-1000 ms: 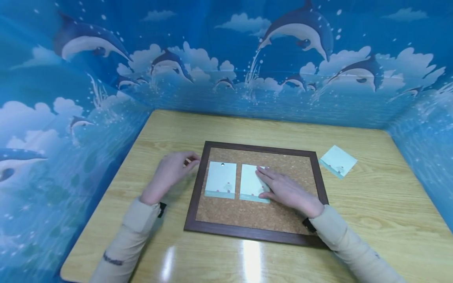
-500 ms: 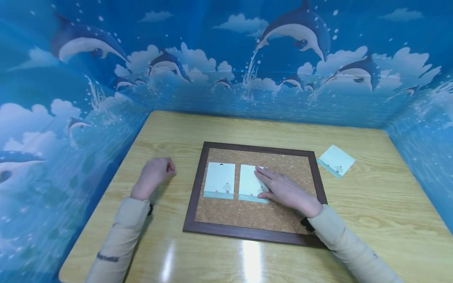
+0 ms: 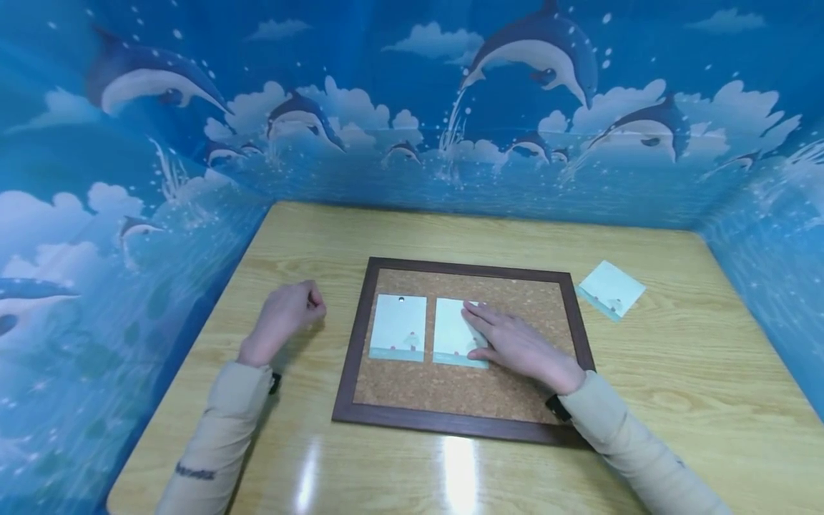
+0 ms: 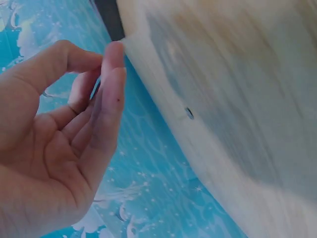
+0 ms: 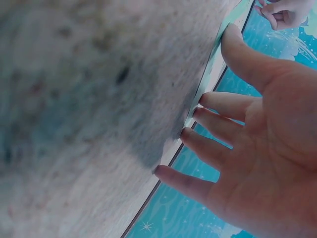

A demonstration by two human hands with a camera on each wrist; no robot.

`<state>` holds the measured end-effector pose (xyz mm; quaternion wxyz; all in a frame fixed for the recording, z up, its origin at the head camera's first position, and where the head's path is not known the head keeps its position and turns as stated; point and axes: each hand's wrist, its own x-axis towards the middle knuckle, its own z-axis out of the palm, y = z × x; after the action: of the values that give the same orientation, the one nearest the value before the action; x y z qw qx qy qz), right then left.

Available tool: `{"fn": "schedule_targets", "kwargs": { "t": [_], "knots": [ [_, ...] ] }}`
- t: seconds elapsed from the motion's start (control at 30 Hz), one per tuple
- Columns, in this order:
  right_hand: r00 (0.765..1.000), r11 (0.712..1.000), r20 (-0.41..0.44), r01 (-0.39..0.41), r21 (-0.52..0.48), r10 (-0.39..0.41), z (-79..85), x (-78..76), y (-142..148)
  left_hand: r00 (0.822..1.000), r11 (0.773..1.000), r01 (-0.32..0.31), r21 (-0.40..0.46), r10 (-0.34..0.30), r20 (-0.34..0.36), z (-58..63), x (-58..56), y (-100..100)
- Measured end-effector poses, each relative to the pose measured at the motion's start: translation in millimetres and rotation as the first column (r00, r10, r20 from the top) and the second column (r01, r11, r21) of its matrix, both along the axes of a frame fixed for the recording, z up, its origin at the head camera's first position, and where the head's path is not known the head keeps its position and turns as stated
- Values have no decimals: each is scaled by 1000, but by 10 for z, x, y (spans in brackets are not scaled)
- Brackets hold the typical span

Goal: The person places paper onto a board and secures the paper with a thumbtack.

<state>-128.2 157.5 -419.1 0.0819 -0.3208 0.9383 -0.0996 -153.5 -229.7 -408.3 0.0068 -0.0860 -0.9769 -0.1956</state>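
Observation:
My right hand [image 3: 515, 343] rests on the right side of a pale note sheet [image 3: 453, 329], fingers straight and spread, covering that side. In the right wrist view its fingertips [image 5: 184, 133] touch the sheet's edge region. To the left, a second note sheet [image 3: 397, 332] carries a small dark-and-white round spot [image 3: 402, 299] near its top. Both sheets lie on the framed cork board [image 3: 418, 390]. Left of the board, my left hand [image 3: 283, 315] hovers over the table, thumb against the fingertips; I cannot tell whether anything is between them. A small metallic piece [image 4: 189, 113] lies near it on the tabletop.
A third note sheet [image 3: 611, 290] lies turned at an angle, right of the board. The wooden table [image 3: 309, 243] has rounded corners. Blue curtains [image 3: 412, 129] printed with dolphins stand behind and along both sides.
The left hand has drawn back leftward from the board's left edge, then shifted slightly right, its fingers more gathered. The right hand has stayed on the sheet.

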Motion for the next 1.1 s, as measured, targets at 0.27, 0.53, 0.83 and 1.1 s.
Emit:
{"fn": "schedule_targets", "kwargs": {
  "t": [0.27, 0.53, 0.83, 1.1],
  "knots": [
    [1000, 1000, -20, -12, 10, 12, 9, -10, -2, 993, 994, 97, 53, -92, -77, 93, -4, 224],
    [1000, 1000, -9, -4, -4, 4, 0, -5, 9, 981, 983, 160, 88, -149, -122, 223, -45, 588],
    [1000, 1000, -9, -7, -14, 7, -19, -16, 20, 967, 966, 240, 98, -230, -110, 339, -123, 1106],
    [999, 1000, -29, -16, -25, 15, -23, -22, 14, 948, 944, 313, 100, -304, -97, 394, -204, 1481]
  ]
}}
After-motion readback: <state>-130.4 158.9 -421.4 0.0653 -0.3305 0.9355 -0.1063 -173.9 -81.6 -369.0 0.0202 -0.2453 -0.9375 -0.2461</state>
